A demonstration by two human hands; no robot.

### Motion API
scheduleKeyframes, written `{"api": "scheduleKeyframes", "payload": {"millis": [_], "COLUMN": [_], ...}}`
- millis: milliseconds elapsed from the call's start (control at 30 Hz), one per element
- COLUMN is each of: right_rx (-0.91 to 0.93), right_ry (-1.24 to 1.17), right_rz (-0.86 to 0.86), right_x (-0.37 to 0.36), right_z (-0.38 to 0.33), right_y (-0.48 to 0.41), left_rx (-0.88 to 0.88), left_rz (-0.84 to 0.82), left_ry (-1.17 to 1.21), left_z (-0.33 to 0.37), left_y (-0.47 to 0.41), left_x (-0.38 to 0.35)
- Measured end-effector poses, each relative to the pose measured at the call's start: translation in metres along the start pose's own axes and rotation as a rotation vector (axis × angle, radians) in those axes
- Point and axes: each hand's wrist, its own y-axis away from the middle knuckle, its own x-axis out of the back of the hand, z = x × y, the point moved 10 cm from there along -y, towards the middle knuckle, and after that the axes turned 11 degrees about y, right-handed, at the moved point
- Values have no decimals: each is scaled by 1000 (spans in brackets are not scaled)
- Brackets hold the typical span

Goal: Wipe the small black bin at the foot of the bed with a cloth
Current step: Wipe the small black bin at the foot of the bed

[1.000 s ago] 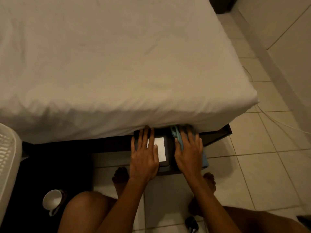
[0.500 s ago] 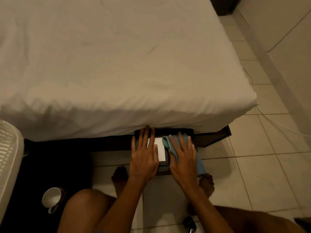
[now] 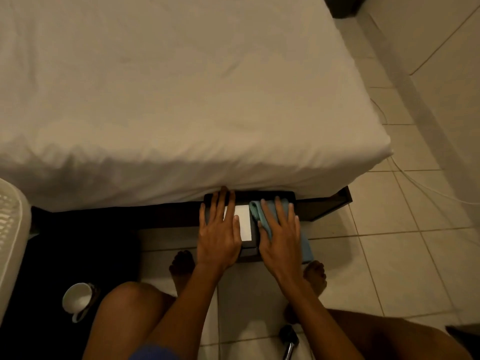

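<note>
The small black bin stands on the floor against the foot of the bed, with a white rectangle showing on its top. My left hand lies flat on the bin's left part, fingers spread, fingertips touching the sheet's edge. My right hand presses a light blue cloth flat onto the bin's right part. The cloth hangs down the bin's right side. Most of the bin is hidden under my hands.
A white mug lies on a dark mat at lower left, next to a white slatted basket. A white cable runs over the tiles at right. My bare feet and knees are below the bin. A small dark metal object lies between my legs.
My right hand has drawn the cloth back from under the sheet's edge toward me and slightly left over the bin's top. My left hand has stayed in place.
</note>
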Motion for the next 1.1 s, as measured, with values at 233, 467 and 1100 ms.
{"api": "scheduleKeyframes", "payload": {"millis": [233, 467, 1100], "right_rx": [61, 33, -74], "right_ry": [87, 5, 85], "right_rz": [13, -6, 17], "right_x": [1, -6, 11], "right_z": [3, -7, 28], "right_y": [-7, 36, -22], "left_rx": [4, 4, 24], "left_rz": [6, -1, 2], "left_ry": [0, 0, 23], "left_z": [-1, 0, 1], "left_y": [0, 1, 0], "left_x": [-2, -1, 3]}}
